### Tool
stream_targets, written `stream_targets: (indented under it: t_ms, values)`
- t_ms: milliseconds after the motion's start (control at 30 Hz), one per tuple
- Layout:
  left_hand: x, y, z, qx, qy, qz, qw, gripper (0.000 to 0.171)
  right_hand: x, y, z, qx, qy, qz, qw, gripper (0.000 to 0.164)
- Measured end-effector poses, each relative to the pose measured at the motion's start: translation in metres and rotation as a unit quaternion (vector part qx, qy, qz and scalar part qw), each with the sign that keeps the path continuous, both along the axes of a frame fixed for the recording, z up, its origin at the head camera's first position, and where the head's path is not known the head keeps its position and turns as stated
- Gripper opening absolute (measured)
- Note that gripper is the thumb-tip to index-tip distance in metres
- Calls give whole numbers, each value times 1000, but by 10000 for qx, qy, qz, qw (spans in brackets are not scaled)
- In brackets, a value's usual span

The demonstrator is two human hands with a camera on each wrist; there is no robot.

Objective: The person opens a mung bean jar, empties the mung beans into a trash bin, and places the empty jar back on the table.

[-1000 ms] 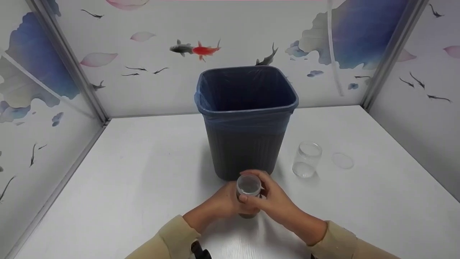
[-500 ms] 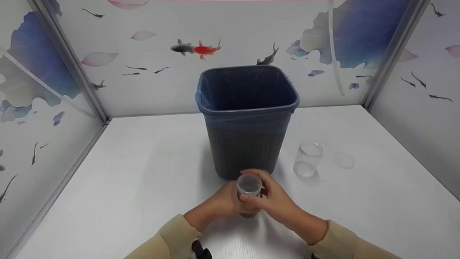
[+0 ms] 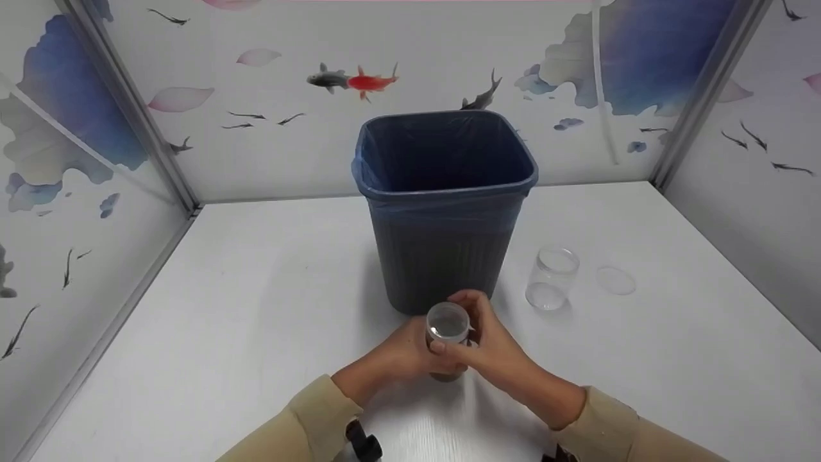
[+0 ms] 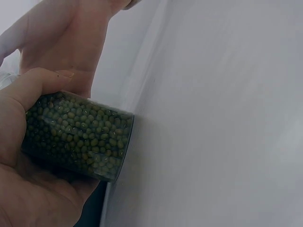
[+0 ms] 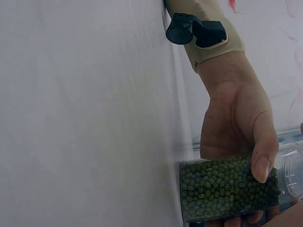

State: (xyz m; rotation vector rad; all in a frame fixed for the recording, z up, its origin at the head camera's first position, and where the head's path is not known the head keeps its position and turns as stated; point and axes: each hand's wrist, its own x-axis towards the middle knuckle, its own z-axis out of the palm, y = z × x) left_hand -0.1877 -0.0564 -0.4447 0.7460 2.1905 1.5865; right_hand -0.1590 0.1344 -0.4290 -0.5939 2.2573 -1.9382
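Note:
A clear jar of green mung beans [image 4: 80, 135] stands upright on the table in front of the bin. My left hand [image 3: 407, 353] grips its body, fingers wrapped round it and thumb along the side, as the right wrist view shows. At the jar's top, my right hand [image 3: 490, 343] holds the clear lid [image 3: 448, 321] between thumb and curled fingers. The thumb lies on the near side of the rim and the index finger on the far side. Beans fill most of the jar below its neck [image 5: 289, 171].
Behind the hands stands a dark bin [image 3: 442, 256] with a blue liner folded over its rim. To its right are a clear jar without a lid [image 3: 551, 279] and a clear round lid [image 3: 616, 280] lying flat. Printed panels [image 3: 269, 154] border the white table [image 3: 256, 308].
The right hand's fingers have shifted slightly round the top of the jar, the index finger lifting a little off the rim. The left hand keeps its grip. The head view has tilted slightly.

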Motion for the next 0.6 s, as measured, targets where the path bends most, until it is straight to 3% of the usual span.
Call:
stream_targets:
  t_ms: [300,600]
  values:
    - [0,1,0,205,-121,-108,9997,52,0,1,-1,7,-11,-27,10000,72]
    - [-1,1,1,-14,-77,81,9999,54,-1,1,0,95,-16,-35,9999,71]
